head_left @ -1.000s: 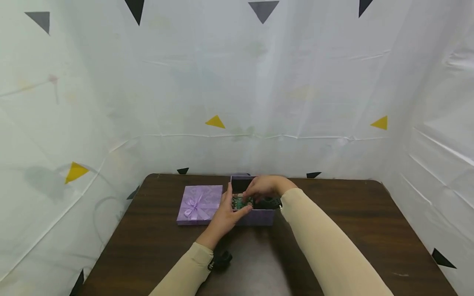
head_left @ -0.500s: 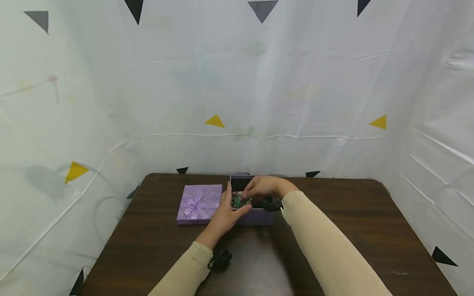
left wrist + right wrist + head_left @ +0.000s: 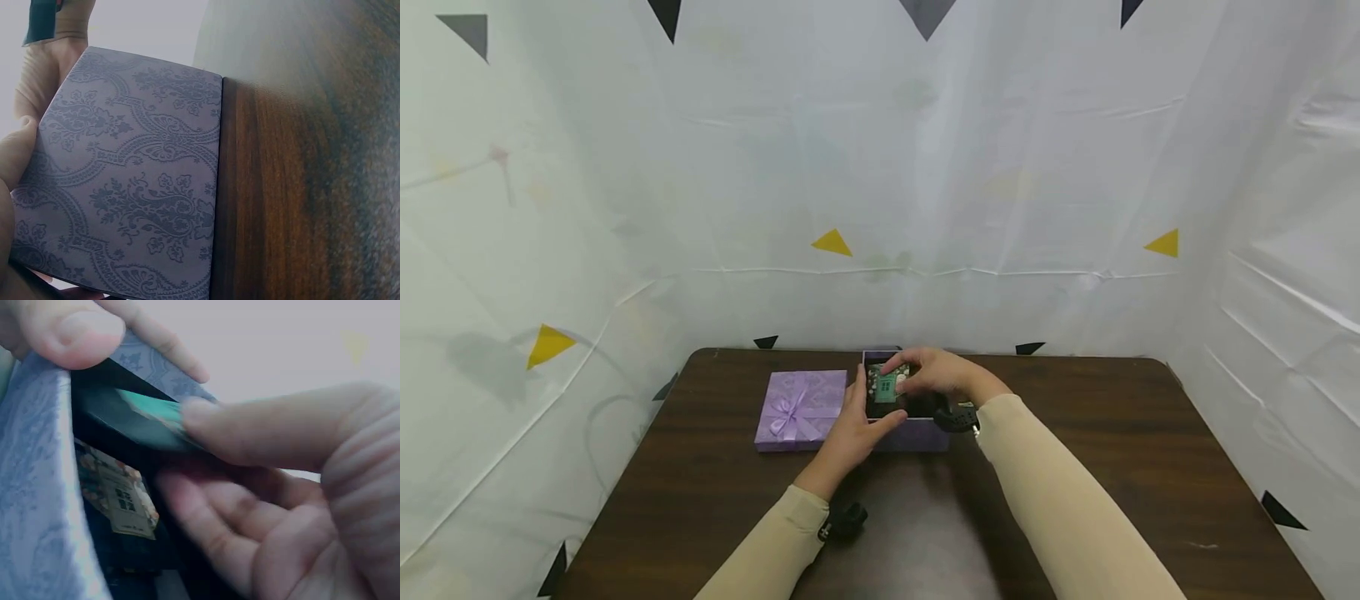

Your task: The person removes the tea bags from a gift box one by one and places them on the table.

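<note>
A purple gift box (image 3: 913, 435) without its lid stands near the table's far edge; its embossed floral wall (image 3: 137, 175) fills much of the left wrist view. My left hand (image 3: 852, 432) holds its near left corner, fingers along the left side and thumb over the front rim. My right hand (image 3: 943, 372) reaches in and pinches a thin, dark, flat packet (image 3: 886, 387) with a green label and flower print. In the right wrist view, the packet (image 3: 144, 419) is tilted between thumb and fingers. A similar flowered packet (image 3: 128, 500) lies deeper in the box.
The purple lid (image 3: 801, 408) with a ribbon bow lies left of the box. Both stand on a dark wooden table (image 3: 1075, 433), with a white sheet (image 3: 1030, 167) marked with triangles behind and at the sides. Black wrist cameras (image 3: 846, 521) sit under the sleeves.
My right fingers have spread wider, and the flat packet in them has shifted up and away, now showing its green label. My left hand has kept its hold on the box.
</note>
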The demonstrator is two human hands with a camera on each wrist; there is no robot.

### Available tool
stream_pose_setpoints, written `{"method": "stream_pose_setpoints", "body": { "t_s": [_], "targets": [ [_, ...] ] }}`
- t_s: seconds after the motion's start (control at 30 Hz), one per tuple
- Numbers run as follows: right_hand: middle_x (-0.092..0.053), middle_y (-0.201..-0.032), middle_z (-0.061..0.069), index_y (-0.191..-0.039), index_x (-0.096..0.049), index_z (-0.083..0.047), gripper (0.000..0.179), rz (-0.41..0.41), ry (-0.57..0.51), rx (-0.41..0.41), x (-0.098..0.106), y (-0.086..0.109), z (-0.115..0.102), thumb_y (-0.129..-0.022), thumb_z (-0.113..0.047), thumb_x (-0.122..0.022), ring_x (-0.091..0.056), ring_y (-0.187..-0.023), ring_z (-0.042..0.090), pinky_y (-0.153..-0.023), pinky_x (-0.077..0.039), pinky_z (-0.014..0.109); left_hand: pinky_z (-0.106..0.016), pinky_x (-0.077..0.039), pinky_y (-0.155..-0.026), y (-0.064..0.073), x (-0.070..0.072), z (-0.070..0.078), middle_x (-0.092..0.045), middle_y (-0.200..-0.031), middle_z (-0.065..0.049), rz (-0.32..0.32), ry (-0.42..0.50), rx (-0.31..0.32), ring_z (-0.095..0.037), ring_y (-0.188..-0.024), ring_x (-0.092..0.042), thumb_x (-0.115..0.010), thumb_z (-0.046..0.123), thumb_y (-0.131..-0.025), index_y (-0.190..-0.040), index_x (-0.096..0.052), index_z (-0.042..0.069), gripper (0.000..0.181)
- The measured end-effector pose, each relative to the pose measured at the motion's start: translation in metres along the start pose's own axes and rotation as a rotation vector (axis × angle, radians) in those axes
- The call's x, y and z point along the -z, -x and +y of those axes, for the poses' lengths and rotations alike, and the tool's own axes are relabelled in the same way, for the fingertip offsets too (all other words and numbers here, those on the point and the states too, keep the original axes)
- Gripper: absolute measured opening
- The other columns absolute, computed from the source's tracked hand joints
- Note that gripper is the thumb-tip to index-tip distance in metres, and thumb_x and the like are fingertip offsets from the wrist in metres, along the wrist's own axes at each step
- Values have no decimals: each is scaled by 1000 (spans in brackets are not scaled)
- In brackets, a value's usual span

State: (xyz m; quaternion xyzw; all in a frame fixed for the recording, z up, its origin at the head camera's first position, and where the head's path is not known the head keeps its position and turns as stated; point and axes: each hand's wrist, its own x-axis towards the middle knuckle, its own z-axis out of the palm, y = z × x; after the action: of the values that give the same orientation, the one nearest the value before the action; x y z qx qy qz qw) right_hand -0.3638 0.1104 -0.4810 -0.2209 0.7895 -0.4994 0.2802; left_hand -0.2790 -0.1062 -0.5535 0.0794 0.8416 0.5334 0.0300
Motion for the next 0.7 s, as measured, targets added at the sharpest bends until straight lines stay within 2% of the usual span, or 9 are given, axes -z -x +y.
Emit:
{"method": "stream_pose_setpoints", "body": {
  "t_s": [0.07,0.2,0.33,0.4,0.5,0.57,0.63,0.7],
  "targets": [
    [-61,-138,13,-145,-68,-17,44,40,-29,38,0,0,3,-102,-6,-74,-65,-106,22,-90,-59,33,-68,-39,-124,-1,0,0,-15,-182,-20,0,1,3,-46,-162,-35,-81,56,-96,-177,4,22,122],
    [-60,-146,14,-147,-65,-17,45,99,-138,125,-2,-2,11,-104,-3,-71,-65,-117,25,-96,-59,35,-67,-38,-125,0,2,0,-13,-182,-18,-1,8,8,-44,-164,-30,-80,61,-94,-177,5,22,124],
    [-60,-147,13,-144,-64,-13,34,172,-186,165,-4,-1,17,-110,-11,-64,-60,-123,25,-100,-55,38,-70,-32,-127,1,3,-1,-12,-183,-18,0,7,5,-44,-167,-24,-79,70,-91,-177,5,24,129],
    [-58,-150,11,-142,-63,-11,29,221,-197,173,-6,0,19,-114,-15,-59,-56,-128,22,-102,-51,34,-72,-30,-128,2,2,-2,-12,-183,-18,5,6,5,-44,-167,-22,-79,72,-90,-177,5,25,129],
    [-58,-145,12,-138,-62,-8,26,294,-268,186,-8,1,21,-116,-20,-55,-57,-121,23,-86,-57,31,-72,-29,-128,1,2,-2,-13,-183,-18,11,5,3,-45,-167,-23,-79,72,-89,-177,4,26,129],
    [-58,-145,8,-137,-63,-7,26,344,-320,204,-9,2,22,-116,-22,-55,-56,-118,19,-69,-56,27,-73,-29,-127,1,1,-2,-13,-183,-19,13,3,-2,-46,-166,-24,-80,71,-89,-177,4,26,129],
    [-59,-139,7,-137,-63,-6,28,373,-390,219,-9,3,25,-116,-23,-57,-59,-107,19,-56,-55,27,-73,-28,-128,1,1,-2,-14,-183,-19,12,3,-4,-46,-166,-23,-81,69,-90,-177,4,26,129],
    [-60,-137,3,-140,-62,-5,30,378,-452,237,-8,5,28,-115,-21,-58,-60,-106,15,-58,-57,24,-74,-27,-128,2,1,-2,-13,-183,-19,10,0,-3,-47,-167,-23,-80,69,-90,-177,4,26,128]
  ]
}}
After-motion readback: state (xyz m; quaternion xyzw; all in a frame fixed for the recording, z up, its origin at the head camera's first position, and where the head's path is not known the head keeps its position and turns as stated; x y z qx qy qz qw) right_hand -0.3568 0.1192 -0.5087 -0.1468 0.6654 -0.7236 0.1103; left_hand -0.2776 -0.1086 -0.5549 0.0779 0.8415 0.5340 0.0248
